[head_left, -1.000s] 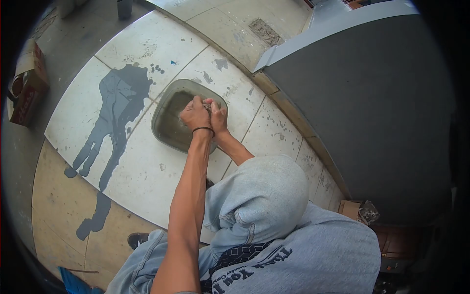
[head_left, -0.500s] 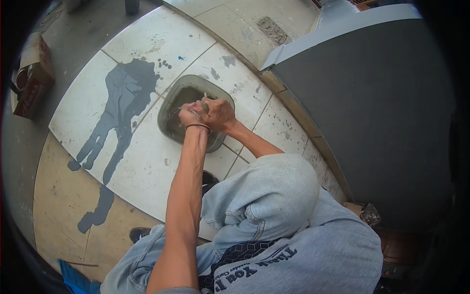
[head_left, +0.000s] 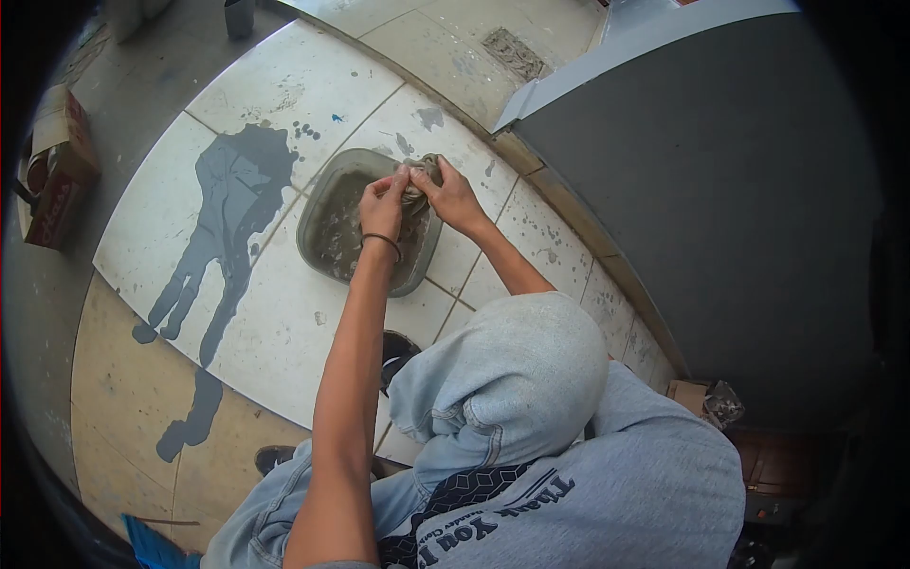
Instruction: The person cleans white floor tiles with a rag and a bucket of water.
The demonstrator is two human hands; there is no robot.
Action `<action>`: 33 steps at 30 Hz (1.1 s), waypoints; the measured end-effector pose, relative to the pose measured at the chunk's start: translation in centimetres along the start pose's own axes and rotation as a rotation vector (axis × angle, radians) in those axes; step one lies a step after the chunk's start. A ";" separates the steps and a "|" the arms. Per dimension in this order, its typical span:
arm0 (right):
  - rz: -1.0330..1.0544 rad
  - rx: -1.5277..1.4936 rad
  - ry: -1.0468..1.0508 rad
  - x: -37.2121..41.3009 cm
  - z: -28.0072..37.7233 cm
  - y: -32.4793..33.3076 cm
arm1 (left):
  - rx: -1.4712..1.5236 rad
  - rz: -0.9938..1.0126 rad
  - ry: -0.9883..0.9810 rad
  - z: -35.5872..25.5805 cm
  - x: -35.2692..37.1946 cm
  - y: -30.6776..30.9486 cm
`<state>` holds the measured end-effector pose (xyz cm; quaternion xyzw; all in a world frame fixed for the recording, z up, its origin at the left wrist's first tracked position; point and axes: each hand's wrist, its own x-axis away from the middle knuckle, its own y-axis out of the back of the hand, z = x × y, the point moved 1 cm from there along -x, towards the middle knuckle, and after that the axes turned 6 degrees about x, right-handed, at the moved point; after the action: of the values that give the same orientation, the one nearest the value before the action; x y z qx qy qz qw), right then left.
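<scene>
My left hand (head_left: 382,204) and right hand (head_left: 455,199) pinch 1 bunched thing, perhaps a rag (head_left: 414,196), above the basin (head_left: 410,283), where any drips should land in murky water (head_left: 343,230) instead of on the tiles (head_left: 284,318).

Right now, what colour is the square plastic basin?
Square plastic basin: dull grey-green, clearest in the head view.

There are two hands, the left hand (head_left: 380,204) and the right hand (head_left: 455,201), one wristband (head_left: 382,238), one cloth (head_left: 415,190), one basin (head_left: 320,204) on the white tiles (head_left: 294,327), two dark shoes (head_left: 398,354), two cardboard boxes (head_left: 63,175), one blue object (head_left: 154,544) and one grey container (head_left: 239,19) beyond the tiles' far edge.
</scene>
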<state>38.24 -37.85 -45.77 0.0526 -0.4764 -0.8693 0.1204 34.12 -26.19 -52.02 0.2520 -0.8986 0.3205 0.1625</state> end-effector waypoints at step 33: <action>0.419 -0.606 0.724 -14.1 24.1 -3.4 | -0.361 -0.286 -0.538 -31.1 5.3 32.5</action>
<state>46.30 -12.73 -35.93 0.2162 -0.1314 -0.8516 0.4591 15.71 14.06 -42.58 0.4177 -0.9070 0.0527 0.0050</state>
